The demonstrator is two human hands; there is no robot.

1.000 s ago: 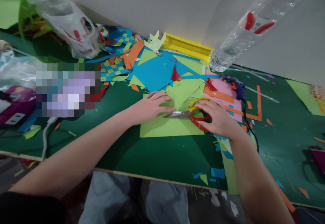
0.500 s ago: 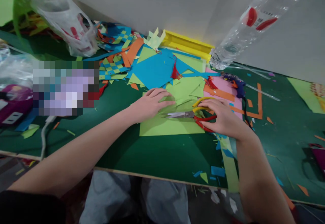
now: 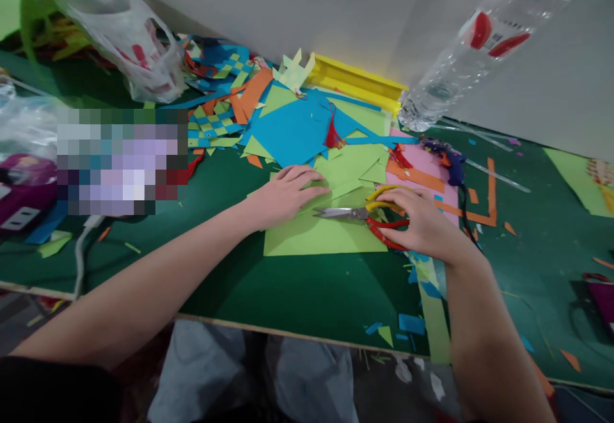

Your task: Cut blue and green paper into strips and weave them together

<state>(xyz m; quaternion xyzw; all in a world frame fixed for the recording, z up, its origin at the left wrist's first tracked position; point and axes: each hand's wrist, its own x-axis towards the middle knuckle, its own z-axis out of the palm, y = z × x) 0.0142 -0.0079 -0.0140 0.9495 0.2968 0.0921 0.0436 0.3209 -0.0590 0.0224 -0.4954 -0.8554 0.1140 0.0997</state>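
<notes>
My left hand (image 3: 295, 196) lies palm down, fingers stretched out, on light green paper (image 3: 326, 240). In my right hand (image 3: 422, 224) is a pair of scissors (image 3: 357, 214) with one yellow and one red handle. Their metal blades point left over the green sheet, towards my left fingertips, and look slightly parted. A narrow green strip (image 3: 354, 187) of paper lies just above the blades. Whether the blades touch the paper I cannot tell.
Blue paper (image 3: 288, 128) with a red tassel (image 3: 332, 132) lies behind my hands. A yellow tray (image 3: 357, 84) and a clear plastic bottle (image 3: 460, 58) stand by the wall. Woven paper pieces (image 3: 215, 125) and a plastic bag (image 3: 139, 45) are at left. Paper scraps (image 3: 411, 323) litter the right front.
The scissor blades have shifted very slightly beside my left fingers. Both hands stay almost in place, and the view has tilted a little.
</notes>
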